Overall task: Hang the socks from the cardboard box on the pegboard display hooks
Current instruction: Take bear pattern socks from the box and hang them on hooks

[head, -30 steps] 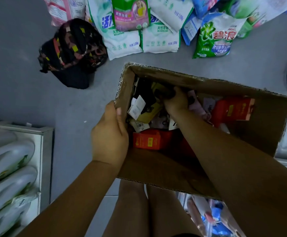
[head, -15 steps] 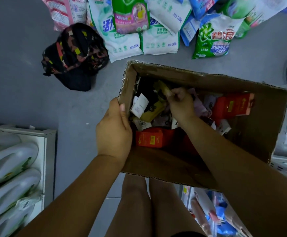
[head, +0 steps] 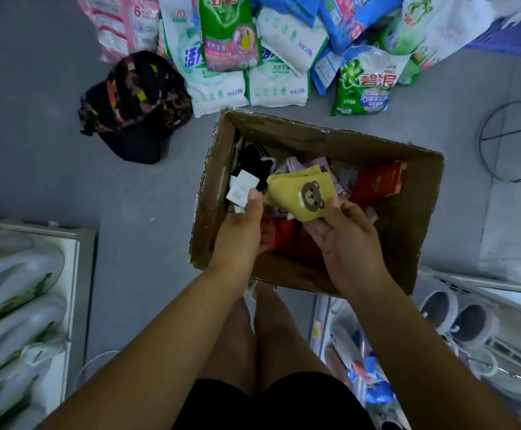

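Fingers: my right hand (head: 346,243) pinches the yellow sock (head: 299,193); left hand (head: 237,237), I cannot tell its grip.
Risk: a loose pinch drops it into the cardboard box (head: 408,228).

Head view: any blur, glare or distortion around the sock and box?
Head view: dim, flat, bluish light, no strong glare; the yellow bear sock, held by the left hand and right hand, is sharp enough to show its print; the cardboard box is shadowed inside; white bottles at the left edge look stretched and soft.
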A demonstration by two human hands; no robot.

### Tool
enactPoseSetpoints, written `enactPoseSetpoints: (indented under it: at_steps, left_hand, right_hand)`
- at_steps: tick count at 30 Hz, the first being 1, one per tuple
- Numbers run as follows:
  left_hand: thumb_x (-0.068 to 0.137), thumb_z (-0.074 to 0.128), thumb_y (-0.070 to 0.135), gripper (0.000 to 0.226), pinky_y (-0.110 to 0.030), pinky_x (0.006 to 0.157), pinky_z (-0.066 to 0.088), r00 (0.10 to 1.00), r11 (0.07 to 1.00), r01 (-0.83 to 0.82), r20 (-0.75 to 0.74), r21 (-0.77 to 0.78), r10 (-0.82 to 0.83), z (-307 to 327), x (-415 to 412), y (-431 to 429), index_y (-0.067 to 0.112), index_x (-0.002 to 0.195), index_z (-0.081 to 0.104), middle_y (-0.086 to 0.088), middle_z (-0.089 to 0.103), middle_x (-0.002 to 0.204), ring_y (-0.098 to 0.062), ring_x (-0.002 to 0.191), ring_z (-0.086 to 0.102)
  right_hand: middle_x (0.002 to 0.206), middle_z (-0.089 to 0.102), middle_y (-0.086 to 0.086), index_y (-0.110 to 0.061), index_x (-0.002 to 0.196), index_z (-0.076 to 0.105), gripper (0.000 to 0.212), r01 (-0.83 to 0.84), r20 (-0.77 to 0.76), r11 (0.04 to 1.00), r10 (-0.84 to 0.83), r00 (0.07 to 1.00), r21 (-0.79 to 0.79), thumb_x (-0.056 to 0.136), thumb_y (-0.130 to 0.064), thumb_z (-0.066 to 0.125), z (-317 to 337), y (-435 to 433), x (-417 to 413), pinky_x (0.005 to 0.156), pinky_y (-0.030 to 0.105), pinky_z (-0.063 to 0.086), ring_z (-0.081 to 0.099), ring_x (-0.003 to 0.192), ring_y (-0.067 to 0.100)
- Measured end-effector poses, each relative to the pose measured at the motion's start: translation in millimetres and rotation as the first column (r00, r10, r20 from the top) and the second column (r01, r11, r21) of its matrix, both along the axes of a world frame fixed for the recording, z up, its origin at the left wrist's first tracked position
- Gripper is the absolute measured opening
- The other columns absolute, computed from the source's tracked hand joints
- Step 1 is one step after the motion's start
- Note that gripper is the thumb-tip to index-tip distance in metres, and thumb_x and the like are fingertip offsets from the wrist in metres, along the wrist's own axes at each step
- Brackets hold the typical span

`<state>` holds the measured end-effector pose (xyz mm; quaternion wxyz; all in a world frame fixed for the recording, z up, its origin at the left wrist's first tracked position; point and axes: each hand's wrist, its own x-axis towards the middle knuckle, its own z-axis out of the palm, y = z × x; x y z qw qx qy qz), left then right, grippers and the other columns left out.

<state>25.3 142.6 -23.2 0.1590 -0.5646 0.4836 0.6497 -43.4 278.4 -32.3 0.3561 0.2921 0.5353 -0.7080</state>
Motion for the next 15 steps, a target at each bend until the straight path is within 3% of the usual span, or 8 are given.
enactPoseSetpoints:
  at_steps: [2, 4, 7, 11, 13, 15]
  left_hand:
    - [0.092, 0.041, 0.073, 0.071, -0.046, 0.106, 0.049, 0.986, 0.921, -0.168, 0.064, 0.352, 0.155, -4, -7, 4, 0.014, 0.122, 0.065, -0.017, 0.071, 0.120, -0.030, 0.112, 0.067]
    - [0.094, 0.045, 0.069, 0.070, -0.049, 0.107, 0.048, 0.952, 0.833, -0.289, 0.046, 0.471, 0.304, -12, -10, 7, 0.014, 0.133, 0.062, -0.018, 0.069, 0.127, -0.033, 0.119, 0.065]
    - [0.101, 0.051, 0.045, 0.047, -0.047, 0.091, 0.056, 0.894, 0.789, -0.425, 0.067, 0.443, 0.444, -24, -15, 9, 0.014, 0.135, 0.062, -0.021, 0.065, 0.133, -0.034, 0.115, 0.066]
    - [0.101, 0.057, 0.032, 0.038, -0.044, 0.083, 0.061, 0.900, 0.831, -0.426, 0.069, 0.358, 0.431, -30, -14, 5, 0.012, 0.134, 0.063, -0.015, 0.070, 0.127, -0.029, 0.112, 0.069]
    - [0.096, 0.066, 0.032, 0.040, -0.045, 0.084, 0.062, 0.918, 0.883, -0.391, 0.042, 0.262, 0.394, -34, -8, 1, 0.010, 0.130, 0.065, -0.012, 0.075, 0.117, -0.026, 0.102, 0.074]
    - [0.092, 0.072, 0.035, 0.044, -0.048, 0.096, 0.057, 0.935, 0.923, -0.351, 0.018, 0.159, 0.353, -40, -4, -2, 0.010, 0.128, 0.065, -0.011, 0.075, 0.116, -0.026, 0.105, 0.073]
  right_hand:
    - [0.120, 0.072, 0.015, 0.006, 0.130, 0.049, 0.031, -0.011, 0.057, 0.998, 0.015, 0.998, -0.057, 0.107, -0.014, 0.043, 8, 4, 10, 0.100, 0.041, 0.055, 0.069, 0.112, 0.029]
    - [0.122, 0.070, 0.018, 0.007, 0.136, 0.045, 0.036, -0.013, 0.102, 0.997, 0.022, 0.995, -0.082, 0.108, -0.016, 0.043, 7, 9, 19, 0.095, 0.040, 0.057, 0.069, 0.113, 0.031]
    - [0.116, 0.073, 0.016, 0.005, 0.133, 0.048, 0.034, -0.034, 0.156, 0.999, 0.037, 0.987, -0.024, 0.107, -0.017, 0.045, 0, 14, 25, 0.088, 0.037, 0.060, 0.072, 0.106, 0.029]
    - [0.117, 0.071, 0.015, 0.002, 0.125, 0.053, 0.033, -0.190, 0.134, 0.974, 0.174, 0.976, 0.120, 0.106, -0.025, 0.048, -17, 18, 19, 0.086, 0.034, 0.060, 0.072, 0.103, 0.025]
    - [0.123, 0.068, 0.013, -0.004, 0.125, 0.055, 0.035, -0.261, 0.064, 0.930, 0.253, 0.965, 0.258, 0.105, -0.033, 0.049, -34, 20, 5, 0.086, 0.031, 0.058, 0.068, 0.106, 0.019]
    - [0.122, 0.065, 0.007, -0.014, 0.126, 0.056, 0.036, -0.324, -0.005, 0.843, 0.361, 0.933, 0.429, 0.102, -0.041, 0.053, -53, 21, -14, 0.099, 0.041, 0.052, 0.062, 0.111, 0.019]
